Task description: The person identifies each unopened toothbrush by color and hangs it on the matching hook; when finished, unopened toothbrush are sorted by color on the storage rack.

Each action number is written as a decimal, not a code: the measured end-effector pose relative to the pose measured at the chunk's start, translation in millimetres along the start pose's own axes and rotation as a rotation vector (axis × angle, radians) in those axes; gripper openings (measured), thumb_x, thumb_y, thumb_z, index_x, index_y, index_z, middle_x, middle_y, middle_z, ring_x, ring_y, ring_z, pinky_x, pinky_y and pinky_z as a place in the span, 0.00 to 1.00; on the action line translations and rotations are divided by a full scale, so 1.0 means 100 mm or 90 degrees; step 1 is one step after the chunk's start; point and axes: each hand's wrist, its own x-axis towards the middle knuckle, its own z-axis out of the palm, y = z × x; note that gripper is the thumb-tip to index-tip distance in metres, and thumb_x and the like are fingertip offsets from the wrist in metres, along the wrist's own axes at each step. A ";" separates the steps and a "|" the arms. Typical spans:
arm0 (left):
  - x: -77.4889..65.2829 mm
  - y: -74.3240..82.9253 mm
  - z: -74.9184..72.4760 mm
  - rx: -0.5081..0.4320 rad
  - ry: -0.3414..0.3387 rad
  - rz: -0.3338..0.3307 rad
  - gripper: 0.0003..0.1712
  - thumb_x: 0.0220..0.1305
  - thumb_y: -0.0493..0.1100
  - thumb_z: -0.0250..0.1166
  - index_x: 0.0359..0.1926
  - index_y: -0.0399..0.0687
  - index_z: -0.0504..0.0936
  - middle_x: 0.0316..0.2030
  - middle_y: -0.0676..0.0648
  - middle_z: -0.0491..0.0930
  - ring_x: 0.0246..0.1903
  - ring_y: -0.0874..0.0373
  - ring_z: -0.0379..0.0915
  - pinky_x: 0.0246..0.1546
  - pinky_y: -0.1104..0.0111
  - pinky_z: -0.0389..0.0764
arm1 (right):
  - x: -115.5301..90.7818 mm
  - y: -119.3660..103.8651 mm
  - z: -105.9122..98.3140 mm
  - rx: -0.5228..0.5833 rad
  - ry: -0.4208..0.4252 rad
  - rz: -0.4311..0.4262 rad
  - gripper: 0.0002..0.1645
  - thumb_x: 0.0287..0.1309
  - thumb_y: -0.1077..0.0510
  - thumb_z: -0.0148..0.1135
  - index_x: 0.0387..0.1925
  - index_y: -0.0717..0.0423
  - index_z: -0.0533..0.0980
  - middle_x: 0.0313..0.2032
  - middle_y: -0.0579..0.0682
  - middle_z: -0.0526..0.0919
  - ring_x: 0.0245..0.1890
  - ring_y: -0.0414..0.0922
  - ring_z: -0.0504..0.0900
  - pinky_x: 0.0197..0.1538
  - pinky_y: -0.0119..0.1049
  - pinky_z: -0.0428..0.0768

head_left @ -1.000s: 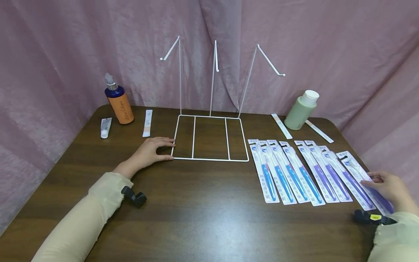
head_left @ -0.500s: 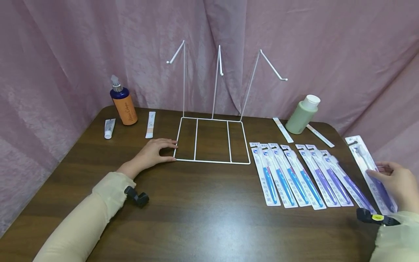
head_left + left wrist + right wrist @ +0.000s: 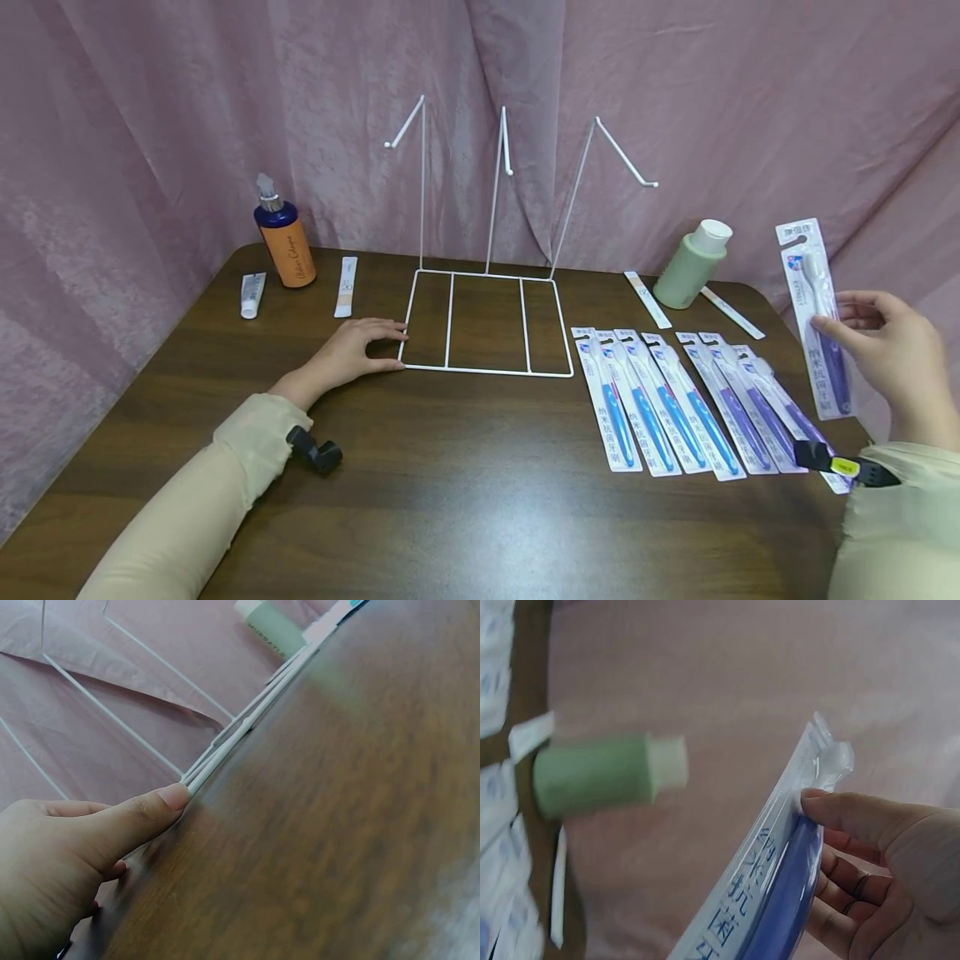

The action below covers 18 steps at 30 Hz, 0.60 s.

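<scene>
My right hand holds up a packaged toothbrush with a purple handle, pinched between thumb and fingers. It is upright above the table's right edge; in the right wrist view the thumb presses on the clear blister of the toothbrush pack. At the front left corner of a white wire display rack, my left hand grips the base, fingers at the side bar. The left wrist view has the thumb on the corner rods, with the other fingers partly hidden. Three bare hooks rise from the rack's back.
Several packaged toothbrushes, blue and purple, lie in a row right of the rack. Behind them stand a green bottle and two thin sachets. An orange bottle, a small tube and another sachet are back left. A pink curtain hangs behind.
My right hand has picked up the rightmost purple toothbrush pack from the table and raised it, turning it more upright. My left hand stays at the rack's corner.
</scene>
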 end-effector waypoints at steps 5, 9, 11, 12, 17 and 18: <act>0.00 -0.01 0.01 -0.003 0.007 0.009 0.29 0.53 0.53 0.73 0.55 0.50 0.81 0.63 0.46 0.75 0.65 0.44 0.67 0.66 0.43 0.60 | -0.02 -0.38 0.00 0.064 0.041 -0.042 0.33 0.60 0.49 0.64 0.58 0.67 0.70 0.28 0.17 0.64 0.26 0.13 0.64 0.29 0.07 0.65; -0.01 -0.01 0.01 -0.004 0.013 0.020 0.28 0.52 0.52 0.73 0.55 0.49 0.82 0.62 0.46 0.75 0.64 0.44 0.68 0.65 0.45 0.63 | -0.05 -0.66 0.05 0.108 0.066 -0.073 0.30 0.57 0.51 0.67 0.56 0.65 0.72 0.29 0.19 0.67 0.27 0.15 0.68 0.32 0.06 0.66; -0.02 -0.01 0.01 -0.005 0.013 0.019 0.28 0.53 0.52 0.73 0.55 0.49 0.82 0.62 0.46 0.75 0.64 0.44 0.68 0.65 0.45 0.63 | -0.06 -0.78 0.10 0.139 0.079 -0.096 0.27 0.56 0.53 0.68 0.54 0.62 0.74 0.29 0.21 0.69 0.27 0.18 0.69 0.32 0.07 0.68; -0.02 -0.01 0.01 -0.004 0.012 0.018 0.28 0.53 0.52 0.73 0.55 0.49 0.82 0.62 0.46 0.75 0.64 0.44 0.68 0.65 0.46 0.64 | -0.06 -0.84 0.13 0.156 0.087 -0.108 0.25 0.55 0.55 0.69 0.52 0.61 0.75 0.29 0.22 0.70 0.27 0.19 0.70 0.33 0.08 0.68; -0.01 0.00 0.01 -0.006 0.008 0.016 0.29 0.52 0.52 0.73 0.55 0.49 0.82 0.62 0.45 0.75 0.64 0.44 0.68 0.66 0.46 0.63 | -0.10 -1.10 0.23 0.190 0.091 -0.153 0.22 0.55 0.56 0.69 0.50 0.61 0.76 0.31 0.24 0.72 0.31 0.22 0.72 0.34 0.08 0.71; 0.00 0.01 0.01 -0.007 0.008 0.016 0.29 0.52 0.52 0.73 0.55 0.49 0.82 0.62 0.45 0.75 0.64 0.44 0.68 0.66 0.46 0.63 | -0.11 -1.14 0.24 0.191 0.088 -0.156 0.23 0.55 0.56 0.69 0.51 0.61 0.76 0.31 0.25 0.73 0.32 0.23 0.73 0.34 0.08 0.71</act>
